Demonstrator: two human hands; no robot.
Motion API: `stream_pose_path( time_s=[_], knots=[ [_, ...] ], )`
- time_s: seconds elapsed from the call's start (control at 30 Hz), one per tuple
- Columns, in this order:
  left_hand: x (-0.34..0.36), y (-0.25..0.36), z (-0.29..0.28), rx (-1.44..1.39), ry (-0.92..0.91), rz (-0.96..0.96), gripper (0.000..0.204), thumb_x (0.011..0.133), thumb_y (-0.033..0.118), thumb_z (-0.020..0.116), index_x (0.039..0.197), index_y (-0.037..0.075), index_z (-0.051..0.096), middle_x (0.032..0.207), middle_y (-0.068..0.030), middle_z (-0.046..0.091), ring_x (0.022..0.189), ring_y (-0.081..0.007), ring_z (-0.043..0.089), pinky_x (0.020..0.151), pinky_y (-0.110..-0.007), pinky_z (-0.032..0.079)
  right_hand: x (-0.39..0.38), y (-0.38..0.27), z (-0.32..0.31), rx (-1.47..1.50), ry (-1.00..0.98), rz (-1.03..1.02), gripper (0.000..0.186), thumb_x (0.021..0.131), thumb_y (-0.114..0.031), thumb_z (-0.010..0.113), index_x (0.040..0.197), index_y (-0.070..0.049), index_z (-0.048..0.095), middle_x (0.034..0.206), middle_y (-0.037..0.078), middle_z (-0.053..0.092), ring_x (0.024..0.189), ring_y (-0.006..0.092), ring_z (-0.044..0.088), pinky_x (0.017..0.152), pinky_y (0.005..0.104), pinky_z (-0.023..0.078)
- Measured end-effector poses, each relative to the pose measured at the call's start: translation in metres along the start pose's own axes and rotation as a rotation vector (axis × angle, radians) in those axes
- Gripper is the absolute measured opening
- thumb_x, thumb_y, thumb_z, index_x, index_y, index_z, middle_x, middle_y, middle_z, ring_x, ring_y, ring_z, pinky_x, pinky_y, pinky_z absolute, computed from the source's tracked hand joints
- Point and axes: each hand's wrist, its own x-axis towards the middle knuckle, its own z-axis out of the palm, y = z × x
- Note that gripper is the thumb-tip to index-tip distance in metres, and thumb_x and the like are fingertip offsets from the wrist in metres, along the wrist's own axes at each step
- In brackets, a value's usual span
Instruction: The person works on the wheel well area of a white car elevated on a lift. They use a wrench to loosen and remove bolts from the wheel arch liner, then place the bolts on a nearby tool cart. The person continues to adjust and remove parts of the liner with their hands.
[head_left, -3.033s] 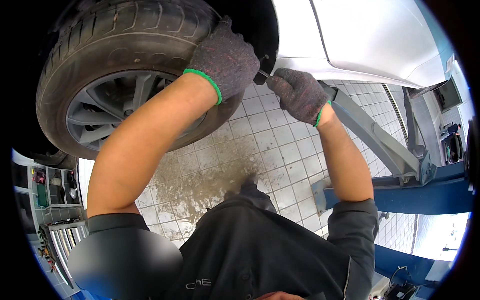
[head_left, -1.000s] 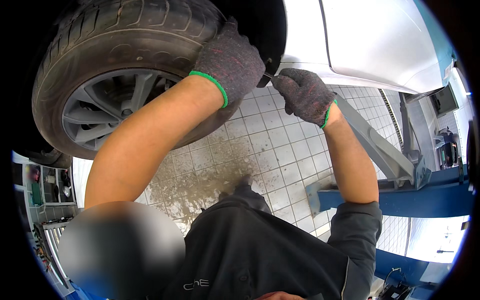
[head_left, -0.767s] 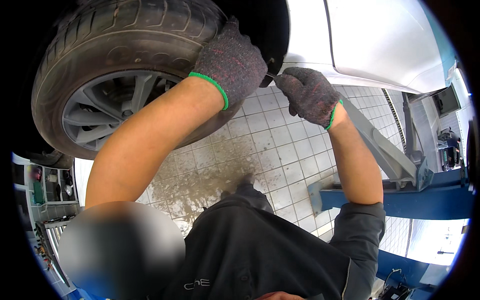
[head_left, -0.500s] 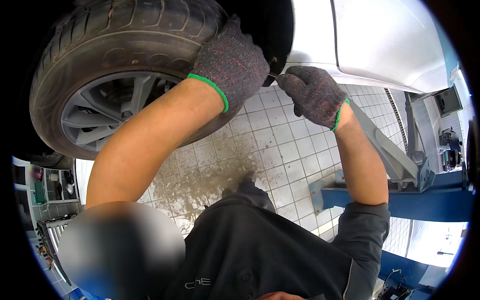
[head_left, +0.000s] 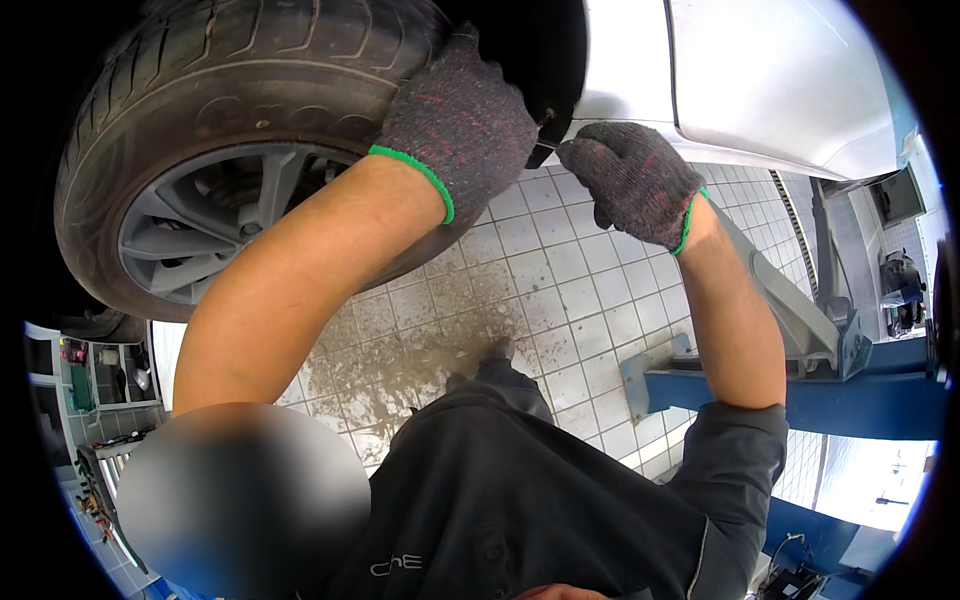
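Note:
My left hand [head_left: 460, 125], in a dark knit glove with a green cuff, reaches over the right side of the tire [head_left: 270, 105] into the dark wheel arch [head_left: 555, 60]. Most of its fingers are hidden, so its grip does not show. To the right, my right hand [head_left: 635, 185], gloved alike, is closed with thumb and fingers together. From its fingertips a thin, dark shaft [head_left: 546, 148] runs left to the arch's lower edge; the rest of it is hidden. A grey spoked alloy wheel [head_left: 248, 228] sits in the tire, partly behind my left forearm.
Silver-white body panels [head_left: 770, 80] extend to the right of the arch. Below them are a grey lift arm [head_left: 800, 310] and a blue lift base [head_left: 820, 400]. The tiled floor [head_left: 540, 300] has muddy stains. Shelves [head_left: 105, 375] and a tool rack [head_left: 95, 490] stand at the left.
My right hand has moved slightly right and up, still closed. My left hand stays at the tire and arch with only a tiny shift.

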Motion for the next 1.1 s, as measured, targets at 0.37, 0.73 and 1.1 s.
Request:
stream_pose_path(
  time_s=[0.37, 0.73, 1.1],
  knots=[
    [0.008, 0.002, 0.008, -0.02, -0.007, -0.055, 0.023, 0.088, 0.02, 0.065, 0.104, 0.013, 0.08, 0.106, -0.0077, 0.076, 0.116, -0.027, 0.065, 0.122, -0.051, 0.032, 0.007, 0.002, 0.002, 0.185, -0.016, 0.085, 0.023, 0.105, -0.011, 0.051, 0.118, 0.001, 0.066, 0.081, 0.01, 0.063, 0.056, 0.0165, 0.068, 0.05, 0.0295, 0.057],
    [0.004, 0.002, 0.006, 0.007, 0.04, -0.063, 0.017, 0.086, 0.019, 0.065, 0.091, 0.013, 0.081, 0.097, -0.0089, 0.074, 0.104, -0.0266, 0.068, 0.107, -0.047, 0.043, -0.009, -0.009, 0.033, 0.964, -0.037, 0.563, 0.022, 0.105, -0.017, 0.049, 0.092, 0.0, 0.057, 0.071, 0.011, 0.059, 0.068, 0.0239, 0.071, 0.058, 0.0367, 0.059],
    [0.007, 0.009, 0.002, 0.002, 0.025, -0.016, 0.018, 0.088, 0.017, 0.064, 0.09, 0.01, 0.08, 0.092, -0.01, 0.075, 0.098, -0.0268, 0.07, 0.105, -0.047, 0.045, -0.013, 0.015, 0.173, 0.493, 0.395, 0.477, 0.024, 0.104, -0.021, 0.059, 0.117, -0.001, 0.063, 0.089, 0.017, 0.071, 0.08, 0.0293, 0.073, 0.07, 0.0402, 0.057]
  ],
)
